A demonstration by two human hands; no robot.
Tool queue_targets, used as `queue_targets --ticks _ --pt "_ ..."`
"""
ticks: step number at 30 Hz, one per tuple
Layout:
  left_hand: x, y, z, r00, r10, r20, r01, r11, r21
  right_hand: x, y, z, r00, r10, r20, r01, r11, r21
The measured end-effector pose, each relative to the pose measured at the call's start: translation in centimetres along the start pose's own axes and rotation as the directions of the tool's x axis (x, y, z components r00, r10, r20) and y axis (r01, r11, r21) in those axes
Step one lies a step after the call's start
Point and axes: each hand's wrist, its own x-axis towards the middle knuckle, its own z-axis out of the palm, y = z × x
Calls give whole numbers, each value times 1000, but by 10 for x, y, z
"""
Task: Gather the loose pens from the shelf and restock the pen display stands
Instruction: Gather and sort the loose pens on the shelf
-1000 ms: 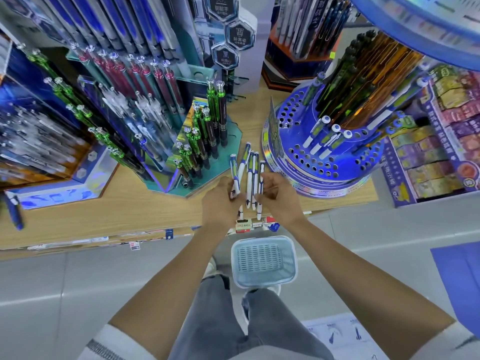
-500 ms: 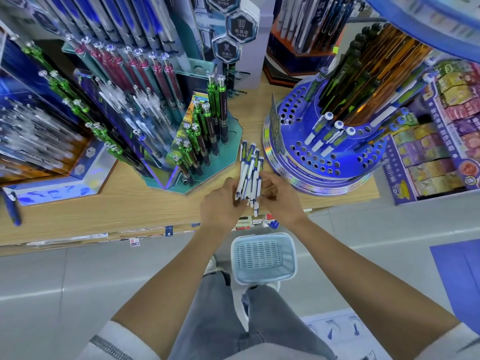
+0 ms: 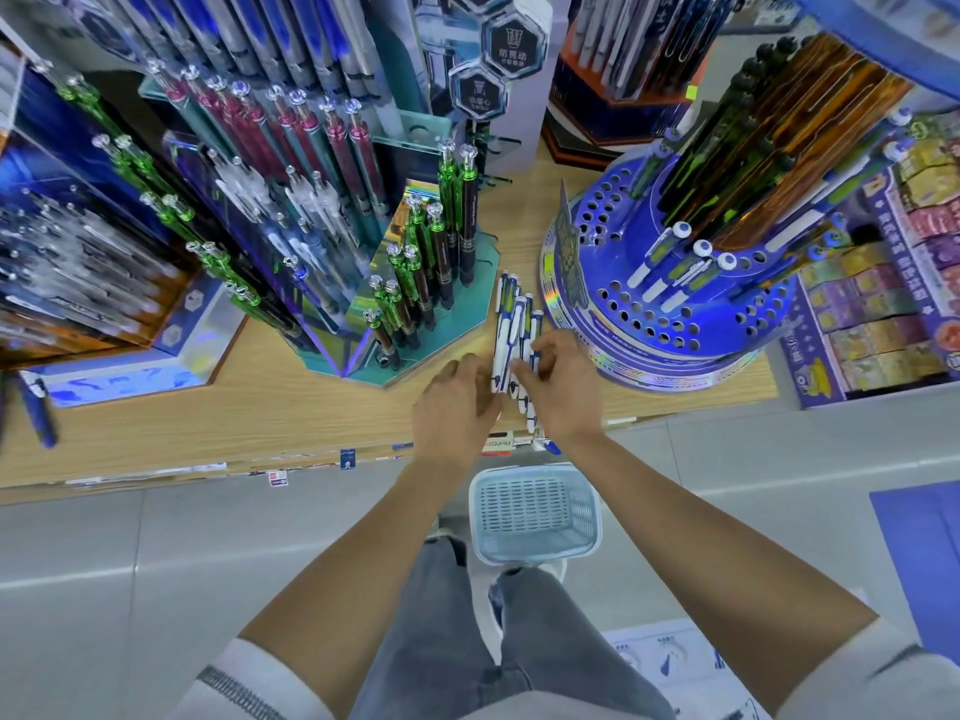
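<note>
Far to the left of the pen bundle [image 3: 511,337], a single blue pen [image 3: 37,410] lies at the edge of the wooden shelf [image 3: 260,407]. Nearer the bundle, though still to its left, a dark display [image 3: 78,283] holds rows of silvery pens. Just left of the bundle stands a teal tiered stand [image 3: 431,350] with green-topped pens [image 3: 415,272] upright in its steps.

The left hand [image 3: 457,407] meets the bundle on its lower left side. Its fingers are curled, and its grip is closed against the outer pens. The bundle is a small sheaf of white-and-blue pens lying side by side. Their tips point toward the person and their far ends reach out over the shelf, between the teal stand and the round blue stand [image 3: 675,330].

The right hand [image 3: 563,387] is on the bundle's right side. Its thumb and fingers wrap the pens, so its grip is narrow and holds them.

Just right of the bundle, the round blue stand is full of open holes. A few white pens [image 3: 670,267] lean in it, with amber and dark pens [image 3: 810,148] higher up. Well to the right of the bundle are stacked coloured boxes [image 3: 872,304].

Below the bundle, off the shelf edge, a pale blue basket [image 3: 592,511] sits by the person's legs.
</note>
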Motion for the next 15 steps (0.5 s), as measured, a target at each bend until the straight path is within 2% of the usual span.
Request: queue_targets --ticks 2,4,7,10,12,13,15 --pt "7 5 2 1000 -26 0 26 999 28 3 -1 -1 999 -36 -16 37 999 25" --pt "12 6 7 1000 -15 9 15 997 75 4 -2 -6 996 -91 27 91 996 8" --pt "8 1 10 995 93 -26 -87 981 171 1 1 -14 984 -122 129 127 991 -31" --pt "-9 -11 5 973 195 -125 -170 967 190 -7 0 -24 982 -166 87 168 986 -20" --pt "-25 -22 -3 961 186 -204 -158 977 147 -16 -10 -29 973 -225 43 223 974 38" --pt "-34 -29 -9 956 161 -246 -134 983 125 -22 -18 -28 961 -268 64 263 962 78" --pt "-52 -50 -21 945 72 -318 -29 990 140 -38 -39 -20 910 -366 195 343 929 142"
